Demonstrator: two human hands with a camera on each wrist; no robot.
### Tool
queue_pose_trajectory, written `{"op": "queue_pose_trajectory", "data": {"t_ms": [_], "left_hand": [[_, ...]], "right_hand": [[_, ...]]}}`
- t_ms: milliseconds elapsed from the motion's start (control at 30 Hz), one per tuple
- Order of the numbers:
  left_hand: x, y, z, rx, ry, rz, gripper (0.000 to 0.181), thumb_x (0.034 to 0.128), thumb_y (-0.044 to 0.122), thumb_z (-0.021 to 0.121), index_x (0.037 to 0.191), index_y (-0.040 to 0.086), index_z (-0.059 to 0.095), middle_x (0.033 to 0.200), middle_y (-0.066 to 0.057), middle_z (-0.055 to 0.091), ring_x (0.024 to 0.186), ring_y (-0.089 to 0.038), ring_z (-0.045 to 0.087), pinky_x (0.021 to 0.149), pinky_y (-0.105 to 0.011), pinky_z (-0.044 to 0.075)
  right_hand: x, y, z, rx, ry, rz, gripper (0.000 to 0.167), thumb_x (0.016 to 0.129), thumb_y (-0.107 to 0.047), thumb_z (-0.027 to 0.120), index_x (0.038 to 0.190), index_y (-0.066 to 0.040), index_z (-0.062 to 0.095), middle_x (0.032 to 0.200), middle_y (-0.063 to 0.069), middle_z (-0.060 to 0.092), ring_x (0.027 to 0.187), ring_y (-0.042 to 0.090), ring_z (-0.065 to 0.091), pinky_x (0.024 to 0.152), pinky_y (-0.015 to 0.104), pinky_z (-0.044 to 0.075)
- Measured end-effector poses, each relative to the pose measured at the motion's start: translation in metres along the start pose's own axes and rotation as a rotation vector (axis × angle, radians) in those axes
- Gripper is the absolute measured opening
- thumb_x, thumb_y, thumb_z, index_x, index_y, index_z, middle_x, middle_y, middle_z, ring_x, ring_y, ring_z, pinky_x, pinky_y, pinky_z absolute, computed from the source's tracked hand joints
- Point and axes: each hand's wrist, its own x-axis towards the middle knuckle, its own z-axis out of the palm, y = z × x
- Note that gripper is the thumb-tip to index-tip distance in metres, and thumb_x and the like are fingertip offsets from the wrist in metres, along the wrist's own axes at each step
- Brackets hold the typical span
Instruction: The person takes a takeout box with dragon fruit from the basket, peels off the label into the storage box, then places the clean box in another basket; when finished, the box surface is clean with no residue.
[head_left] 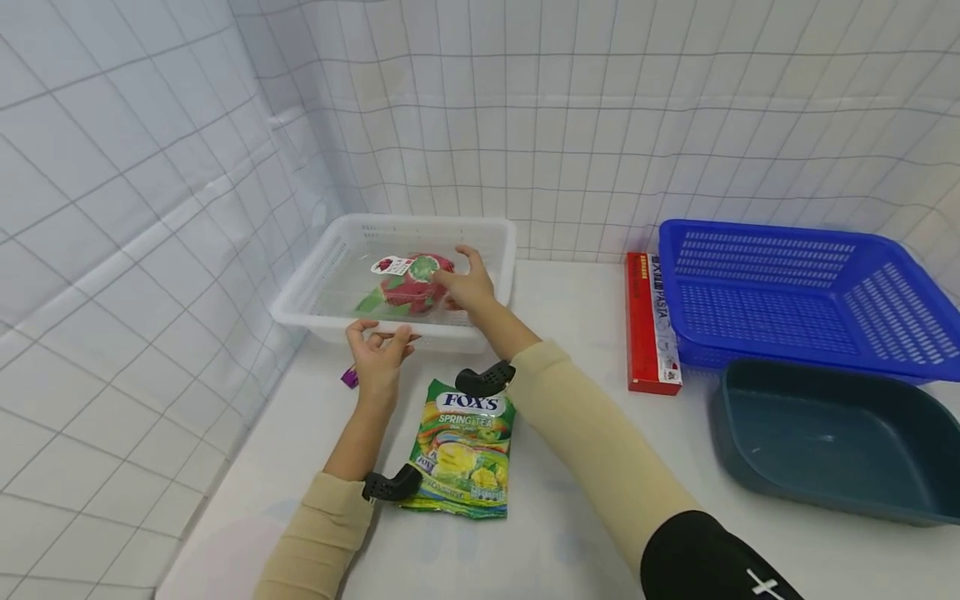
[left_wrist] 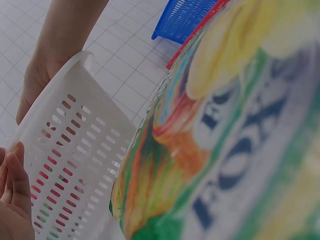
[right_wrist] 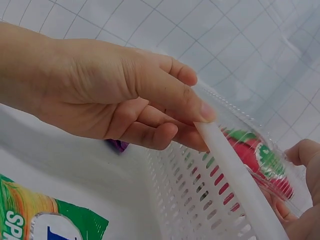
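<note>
On the right of the white table point(head_left: 577, 308) we see a blue slotted basket point(head_left: 757, 321), with a red box point(head_left: 643, 333) lettered PASTA just beside it and a dark teal tub point(head_left: 832, 437) in front. Nearer the middle we find a green-and-yellow FOX'S Spring Tea candy bag point(head_left: 461, 458) lying face up, and we notice a small, partly hidden purple packet point(head_left: 349, 377) to its left. Behind everything we have white sheeting point(head_left: 585, 125) with a grid of lines.

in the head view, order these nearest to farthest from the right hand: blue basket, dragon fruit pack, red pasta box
1. Dragon fruit pack, in the right hand's fingers
2. Red pasta box, off to the right
3. Blue basket, right of the box
</note>
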Motion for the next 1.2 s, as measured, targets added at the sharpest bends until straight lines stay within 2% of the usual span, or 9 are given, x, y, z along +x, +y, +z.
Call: {"op": "queue_pose_trajectory", "data": {"t_ms": [167,300,400,533,633,767,1000,1200], "left_hand": [[-0.001,0.001,0.002,-0.021,-0.008,0.007,0.043,0.0916,-0.007,0.061,0.108,0.015,0.027,0.087,-0.007,0.056,0.072,-0.011,0.069,0.066,-0.020,0.055],[-0.002,0.002,0.003,-0.024,-0.013,0.009,0.044,0.0916,-0.007,0.061,0.108,0.015,0.027,0.089,-0.007,0.056,0.073,-0.011,0.069,0.066,-0.019,0.055],[-0.002,0.002,0.003,-0.017,-0.012,0.007,0.044,0.0919,-0.006,0.061,0.109,0.015,0.027,0.090,-0.007,0.056,0.073,-0.010,0.069,0.066,-0.019,0.055],[-0.003,0.001,0.002,-0.023,-0.009,0.007,0.043,0.0922,-0.006,0.061,0.109,0.015,0.027,0.091,-0.007,0.056,0.073,-0.010,0.069,0.066,-0.019,0.055],[-0.003,0.000,0.002,-0.043,-0.011,0.011,0.042,0.0922,-0.006,0.061,0.108,0.015,0.028,0.090,-0.008,0.056,0.073,-0.011,0.069,0.065,-0.019,0.055],[-0.004,-0.001,0.003,-0.042,-0.017,0.016,0.042,0.0925,-0.005,0.061,0.109,0.016,0.028,0.091,-0.007,0.056,0.074,-0.011,0.069,0.066,-0.019,0.055],[-0.005,0.000,0.001,-0.026,-0.031,0.028,0.042,0.0927,-0.005,0.061,0.110,0.015,0.028,0.090,-0.007,0.056,0.075,-0.011,0.069,0.068,-0.020,0.055],[-0.005,0.002,0.001,-0.052,-0.017,0.032,0.041,0.0926,-0.008,0.059,0.108,0.014,0.029,0.086,-0.007,0.055,0.074,-0.011,0.069,0.065,-0.019,0.054]], "right_hand": [[-0.001,-0.001,-0.002,-0.061,0.016,-0.042,0.057,0.090,-0.020,0.066,0.143,-0.022,0.045,0.131,0.017,0.052,0.047,0.011,0.049,0.053,0.026,0.054],[0.000,-0.002,-0.002,-0.086,0.025,-0.052,0.053,0.090,-0.021,0.065,0.140,-0.021,0.048,0.116,0.017,0.061,0.045,0.010,0.049,0.062,0.036,0.058],[0.000,-0.003,-0.002,-0.110,0.031,-0.055,0.048,0.089,-0.020,0.064,0.135,-0.020,0.052,0.112,0.016,0.061,0.045,0.010,0.049,0.065,0.039,0.058],[-0.002,-0.003,-0.002,-0.131,0.037,-0.054,0.038,0.089,-0.018,0.062,0.126,-0.020,0.056,0.117,0.014,0.057,0.044,0.009,0.047,0.060,0.035,0.057],[-0.002,-0.002,-0.003,-0.126,0.036,-0.072,0.032,0.090,-0.018,0.061,0.121,-0.019,0.057,0.113,0.015,0.060,0.043,0.009,0.047,0.056,0.032,0.056],[-0.002,-0.001,-0.006,-0.092,0.033,-0.130,0.029,0.090,-0.019,0.061,0.118,-0.017,0.059,0.104,0.011,0.061,0.047,0.010,0.051,0.053,0.028,0.055],[-0.005,-0.010,-0.015,0.011,-0.039,-0.208,0.030,0.091,-0.016,0.060,0.121,-0.016,0.057,0.065,0.004,0.057,0.047,0.011,0.052,0.052,0.027,0.054],[-0.007,-0.020,-0.025,0.084,-0.108,-0.266,0.029,0.091,-0.010,0.057,0.120,-0.011,0.056,0.061,0.003,0.055,0.046,0.011,0.051,0.051,0.027,0.053]]}}
